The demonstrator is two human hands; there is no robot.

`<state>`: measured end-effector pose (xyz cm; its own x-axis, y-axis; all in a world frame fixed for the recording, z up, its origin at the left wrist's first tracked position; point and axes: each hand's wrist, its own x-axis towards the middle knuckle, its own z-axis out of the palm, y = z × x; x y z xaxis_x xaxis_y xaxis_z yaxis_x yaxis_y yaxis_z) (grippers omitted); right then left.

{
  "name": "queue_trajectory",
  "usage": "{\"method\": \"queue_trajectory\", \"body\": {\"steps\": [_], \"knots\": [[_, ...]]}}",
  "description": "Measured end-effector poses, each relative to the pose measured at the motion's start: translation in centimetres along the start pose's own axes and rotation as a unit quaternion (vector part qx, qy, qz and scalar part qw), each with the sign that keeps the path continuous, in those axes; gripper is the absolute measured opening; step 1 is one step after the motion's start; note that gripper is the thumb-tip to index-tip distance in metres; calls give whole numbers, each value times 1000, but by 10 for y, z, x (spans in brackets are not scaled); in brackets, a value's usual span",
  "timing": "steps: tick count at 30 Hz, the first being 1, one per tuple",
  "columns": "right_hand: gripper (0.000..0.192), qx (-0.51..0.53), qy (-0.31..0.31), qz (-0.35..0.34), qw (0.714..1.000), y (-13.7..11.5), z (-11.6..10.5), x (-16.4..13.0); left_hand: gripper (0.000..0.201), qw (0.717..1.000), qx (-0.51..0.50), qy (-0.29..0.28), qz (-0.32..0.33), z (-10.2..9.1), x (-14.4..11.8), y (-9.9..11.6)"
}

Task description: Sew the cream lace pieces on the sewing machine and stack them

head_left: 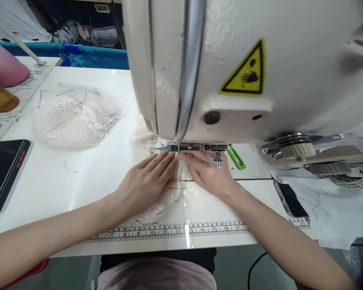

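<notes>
White counter [78, 189] under a sewing machine [230, 60]: left hand [148, 183] and right hand [207, 173] lie flat, fingers together, pressing lace [166, 205] at the presser foot [181, 148]; best keep fingertips clear of the needle, feeding evenly.

White lace [166, 203] lies flat under both hands' fingers, scalloped edge curving out below the left palm, far end past the fingertips.
</notes>
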<state>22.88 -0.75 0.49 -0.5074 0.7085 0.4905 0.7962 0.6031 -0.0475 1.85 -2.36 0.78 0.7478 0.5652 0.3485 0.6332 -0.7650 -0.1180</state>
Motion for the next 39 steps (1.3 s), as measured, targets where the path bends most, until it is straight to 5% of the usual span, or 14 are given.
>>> {"method": "queue_trajectory", "body": {"steps": [9, 39], "knots": [[33, 74, -86, 11, 993, 6, 8, 7, 40, 999, -8, 23, -23, 6, 8, -10], [36, 5, -48, 11, 999, 3, 5, 3, 40, 998, -21, 26, -45, 6, 10, -12]]}}
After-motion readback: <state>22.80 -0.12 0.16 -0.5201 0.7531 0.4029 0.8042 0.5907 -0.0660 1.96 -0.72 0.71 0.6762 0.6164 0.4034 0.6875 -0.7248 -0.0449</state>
